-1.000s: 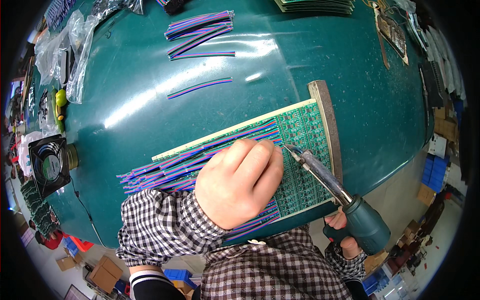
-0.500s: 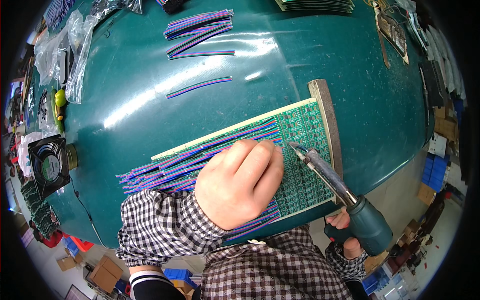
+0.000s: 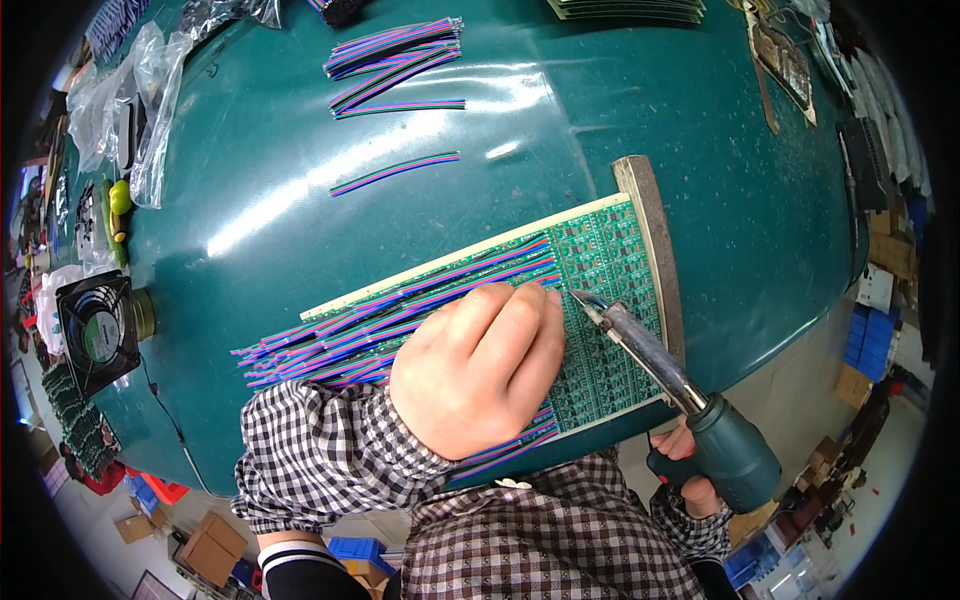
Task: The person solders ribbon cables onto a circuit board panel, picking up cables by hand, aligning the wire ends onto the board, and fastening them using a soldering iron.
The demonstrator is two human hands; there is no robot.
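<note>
A green circuit board panel (image 3: pixel 610 345) with a pale edge strip lies tilted on the table. Rows of multicoloured ribbon cables (image 3: pixel 400 300) run across its left part, their ends lined up along the board. My left hand (image 3: pixel 478 370) rests over these cables, fingers curled and pinched at a ribbon cable's end; the fingertips are partly hidden. My right hand (image 3: pixel 690 470) grips the handle of a dark green soldering gun (image 3: pixel 738 455). Its metal barrel slants up to the left, and the thin tip (image 3: pixel 580 297) is at the board just right of my left fingers.
A metal bar (image 3: pixel 650 250) lies along the panel's right edge. Beyond the panel are a single ribbon cable (image 3: pixel 395 173) and a pile of them (image 3: pixel 395 50). A small black fan (image 3: pixel 97 333) stands at left, plastic bags (image 3: pixel 150 100) behind it. More boards (image 3: pixel 630 10) lie at the far edge.
The soldering gun's tip has shifted slightly left, closer to my left fingertips. My left hand keeps its place on the cables.
</note>
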